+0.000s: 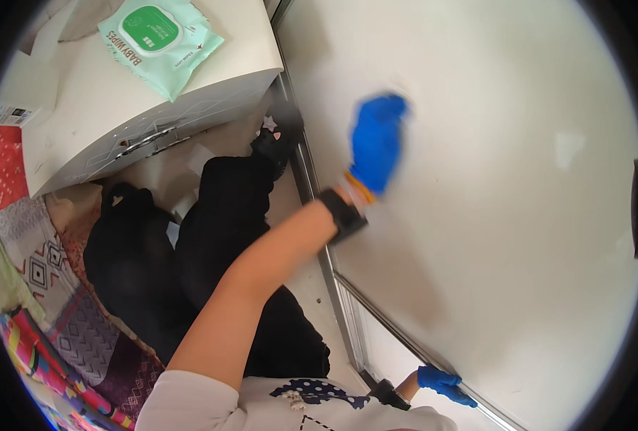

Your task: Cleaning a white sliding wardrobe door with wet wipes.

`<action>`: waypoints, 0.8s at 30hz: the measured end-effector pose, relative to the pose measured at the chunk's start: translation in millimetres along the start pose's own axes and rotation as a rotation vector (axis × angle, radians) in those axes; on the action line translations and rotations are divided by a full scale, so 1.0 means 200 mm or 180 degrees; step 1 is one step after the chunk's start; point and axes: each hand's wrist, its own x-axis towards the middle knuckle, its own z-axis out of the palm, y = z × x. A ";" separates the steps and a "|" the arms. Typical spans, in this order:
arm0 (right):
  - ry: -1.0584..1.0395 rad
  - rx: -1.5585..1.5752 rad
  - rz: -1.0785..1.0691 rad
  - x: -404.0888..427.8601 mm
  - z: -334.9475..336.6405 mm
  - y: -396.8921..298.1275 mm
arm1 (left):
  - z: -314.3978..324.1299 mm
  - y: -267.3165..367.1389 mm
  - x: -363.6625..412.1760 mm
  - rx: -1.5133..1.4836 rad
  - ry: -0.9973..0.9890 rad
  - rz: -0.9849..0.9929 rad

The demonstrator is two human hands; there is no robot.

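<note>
My left hand (379, 143), in a blue glove with an orange band at the wrist, lies on or just over a large white glossy sliding door panel (491, 204). It is blurred, its fingers look curled, and a faint pale edge shows by the fingertips; whether it holds a cloth or wipe I cannot tell. My right hand (442, 383), also in a blue glove, grips the metal-framed edge (399, 345) of the panel at the lower right. Black bands sit at both wrists.
A white cabinet (232, 48) with curved drawer fronts stands at the upper left, bearing a green pack of baby wipes (200, 43) and a white box (28, 89). Patterned bedding (82, 318) lies at the left. A metal floor track (329, 264) runs beside my black-clad legs.
</note>
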 end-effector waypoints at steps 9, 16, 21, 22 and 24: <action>-0.0036 -0.0131 0.0012 -0.02 0.04 -0.02 | -0.15 -0.49 0.13 -0.2071 0.1056 -0.2899; -0.0126 0.0033 0.0237 -0.01 0.02 0.02 | 0.07 0.01 0.10 -0.0694 0.0111 -0.0606; -0.0210 0.0124 0.0435 -0.03 0.02 -0.02 | -0.06 -0.27 0.14 -0.1118 0.0513 -0.1513; -0.0194 0.0264 0.0531 -0.03 0.02 0.00 | 0.01 -0.03 0.09 -0.0472 0.0435 -0.1050; -0.0175 0.0349 0.0609 -0.01 -0.01 0.03 | 0.16 0.37 -0.03 -0.1260 -0.0204 0.0047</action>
